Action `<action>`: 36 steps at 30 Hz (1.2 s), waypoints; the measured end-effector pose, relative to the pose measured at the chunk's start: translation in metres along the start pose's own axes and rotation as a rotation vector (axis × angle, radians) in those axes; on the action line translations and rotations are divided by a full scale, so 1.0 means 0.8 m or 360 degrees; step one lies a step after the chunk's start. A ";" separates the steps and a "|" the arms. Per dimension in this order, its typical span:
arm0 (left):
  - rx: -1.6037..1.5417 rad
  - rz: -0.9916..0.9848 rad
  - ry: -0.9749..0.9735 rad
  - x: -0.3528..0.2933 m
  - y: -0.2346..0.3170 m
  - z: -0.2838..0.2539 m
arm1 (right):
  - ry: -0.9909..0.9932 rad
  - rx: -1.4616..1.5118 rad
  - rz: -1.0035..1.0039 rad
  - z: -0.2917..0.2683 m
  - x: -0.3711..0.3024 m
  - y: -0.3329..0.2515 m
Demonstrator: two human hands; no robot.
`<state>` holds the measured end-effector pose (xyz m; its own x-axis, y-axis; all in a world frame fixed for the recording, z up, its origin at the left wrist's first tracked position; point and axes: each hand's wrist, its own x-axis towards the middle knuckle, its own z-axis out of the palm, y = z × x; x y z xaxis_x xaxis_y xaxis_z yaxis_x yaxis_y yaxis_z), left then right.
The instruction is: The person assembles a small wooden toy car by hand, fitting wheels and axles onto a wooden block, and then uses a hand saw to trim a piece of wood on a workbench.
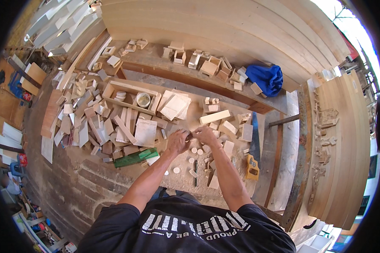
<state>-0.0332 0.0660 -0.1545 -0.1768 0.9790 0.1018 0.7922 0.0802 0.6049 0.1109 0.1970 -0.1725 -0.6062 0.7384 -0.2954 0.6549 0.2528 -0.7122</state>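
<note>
Over the middle of the dusty workbench (179, 173), my two hands meet with fingertips close together. My left hand (179, 141) is closed, its fingers curled around something small that I cannot make out. Close beside it, my right hand (204, 135) pinches at the same spot, and whatever lies between the fingers is hidden. Just below the hands lie small round wooden discs (176, 170) and a dark pencil-like stick (195, 173). A pale wooden bar (215, 117) rests beyond my right hand, with wooden blocks (228, 127) around it. Flat wooden squares (173, 105) are stacked beyond my left hand.
Wood offcuts (88, 122) heap up on the left, by a wooden tray (114, 101) with a round tub (143, 100). A green piece (135, 157) lies in front. At right lies a handsaw (252, 166). Small wooden assemblies (210, 65) and blue cloth (266, 79) line the back shelf.
</note>
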 end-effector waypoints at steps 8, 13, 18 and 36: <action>0.0176 0.0147 0.0110 -0.011 -0.005 0.006 | 0.0053 0.0021 -0.0045 0.003 -0.003 -0.002; 0.0233 0.0190 0.0186 -0.021 0.009 -0.013 | 0.0060 0.0028 -0.0071 0.003 -0.007 -0.001; -0.0048 0.0123 0.0515 -0.040 0.000 -0.039 | 0.0260 0.0040 -0.0114 0.001 -0.023 0.000; -0.2274 -0.1765 0.0451 -0.089 0.019 0.046 | 0.0063 -0.0133 -0.0510 0.012 -0.060 0.032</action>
<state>0.0130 0.0042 -0.1818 -0.4143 0.5221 -0.7455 -0.7658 0.2427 0.5956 0.1524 0.1618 -0.1827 -0.7706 0.6362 -0.0386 0.4693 0.5253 -0.7098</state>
